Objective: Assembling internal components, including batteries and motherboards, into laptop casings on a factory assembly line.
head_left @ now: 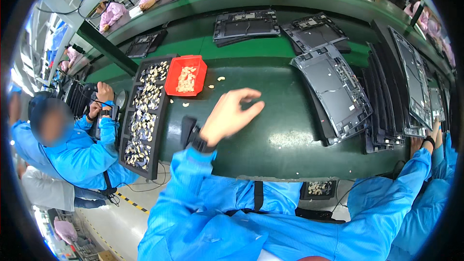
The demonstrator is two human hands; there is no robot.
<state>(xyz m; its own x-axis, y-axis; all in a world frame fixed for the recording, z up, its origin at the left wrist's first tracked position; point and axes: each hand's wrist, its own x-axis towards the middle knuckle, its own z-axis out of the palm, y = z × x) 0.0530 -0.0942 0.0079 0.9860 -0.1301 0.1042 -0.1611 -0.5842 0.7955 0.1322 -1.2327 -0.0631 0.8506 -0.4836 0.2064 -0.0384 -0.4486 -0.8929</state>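
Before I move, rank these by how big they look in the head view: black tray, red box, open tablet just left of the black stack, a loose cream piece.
1. Black tray and open tablet: too close to rank.
2. Red box: clearly smaller.
3. Loose cream piece: smallest by far.

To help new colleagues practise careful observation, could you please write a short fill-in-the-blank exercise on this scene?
1. The left hand wears a black band around its ____.
2. The small bin beside the long black tray is coloured ____.
3. The worktop below the left hand is coloured ____.
4. The long black tray lies to the ____ of the small bin.
Missing words: wrist; red; green; left.
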